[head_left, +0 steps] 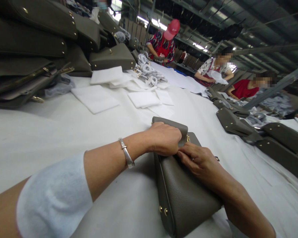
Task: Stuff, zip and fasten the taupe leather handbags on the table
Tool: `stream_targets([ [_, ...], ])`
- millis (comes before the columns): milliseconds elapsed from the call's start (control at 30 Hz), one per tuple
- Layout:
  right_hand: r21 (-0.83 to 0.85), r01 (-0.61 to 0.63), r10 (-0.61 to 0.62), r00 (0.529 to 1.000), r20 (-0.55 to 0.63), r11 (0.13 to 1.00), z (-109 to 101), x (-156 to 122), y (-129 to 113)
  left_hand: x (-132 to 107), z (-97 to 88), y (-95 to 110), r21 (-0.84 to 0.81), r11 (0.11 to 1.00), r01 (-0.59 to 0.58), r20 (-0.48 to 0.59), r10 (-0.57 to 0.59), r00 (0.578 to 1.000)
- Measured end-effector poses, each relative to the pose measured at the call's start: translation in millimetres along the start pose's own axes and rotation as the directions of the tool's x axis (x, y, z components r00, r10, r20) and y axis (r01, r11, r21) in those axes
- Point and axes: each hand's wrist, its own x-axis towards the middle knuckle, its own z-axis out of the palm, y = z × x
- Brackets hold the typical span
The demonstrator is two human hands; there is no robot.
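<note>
A grey-olive leather handbag point(183, 195) with brass studs lies on the white-covered table point(39, 132) in front of me. My left hand point(164, 138), a silver bangle on its wrist, is curled over the top flap of the handbag, fingers closed on its edge. My right hand point(197, 158) rests on the handbag's upper side beside a brass clasp, fingers pressed together against the left hand's fingertips. What the fingertips pinch is hidden.
A pile of matching handbags point(34, 49) fills the far left. White foam sheets point(95, 97) and wrapped straps point(149, 72) lie mid-table. More handbags point(283, 142) line the right edge. Three people point(164, 43) work at the far end.
</note>
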Motion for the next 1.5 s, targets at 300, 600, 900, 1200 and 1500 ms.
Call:
stream_targets([
  [300,-0.019,-0.025,0.024,0.998,-0.05,1.0,2.7,3.1,2.7,0.0,0.4,0.3,0.015,1.0,-0.013,-0.006,0.013,1.0],
  [600,0.188,-0.113,0.107,0.993,0.045,0.976,-3.4,3.6,1.6,0.0,-0.7,-1.6,0.005,1.0,-0.024,0.02,0.024,1.0],
  [900,0.18,-0.125,0.101,0.985,0.139,0.976,-9.2,9.4,-0.3,-1.6,-5.8,-2.4,0.01,0.998,-0.069,0.076,0.068,0.995],
  [1200,0.145,-0.133,0.123,0.99,0.073,0.98,-1.0,4.2,3.9,0.2,-5.1,-3.7,0.005,0.999,-0.032,0.088,0.032,0.996],
  [1500,0.093,-0.096,0.087,0.992,0.092,0.991,-1.7,4.0,5.5,-0.4,-3.1,-3.6,-0.017,0.999,-0.051,0.057,0.052,0.997],
])
